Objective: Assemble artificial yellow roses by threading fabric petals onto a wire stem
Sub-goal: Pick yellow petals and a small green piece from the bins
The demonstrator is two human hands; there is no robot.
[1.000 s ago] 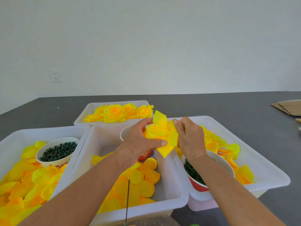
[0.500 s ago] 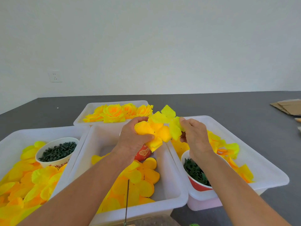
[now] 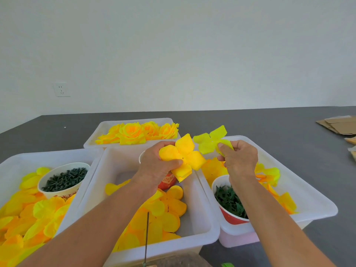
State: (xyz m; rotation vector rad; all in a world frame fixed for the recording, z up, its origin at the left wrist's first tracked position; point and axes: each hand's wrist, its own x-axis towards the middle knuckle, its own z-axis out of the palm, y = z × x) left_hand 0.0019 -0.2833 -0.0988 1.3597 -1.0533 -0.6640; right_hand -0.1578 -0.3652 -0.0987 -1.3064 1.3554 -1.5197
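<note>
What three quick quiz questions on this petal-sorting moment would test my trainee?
1. True or false: the left hand holds the golden four-lobed petal piece and the right hand pinches the paler lemon-yellow petal piece.
2. Which holds finished roses? A) far bin B) red paper cup C) cardboard
3. Fill in: the white bowl in the left bin holds dark ____ pieces.

Key: 1 true; 2 A; 3 green.
</note>
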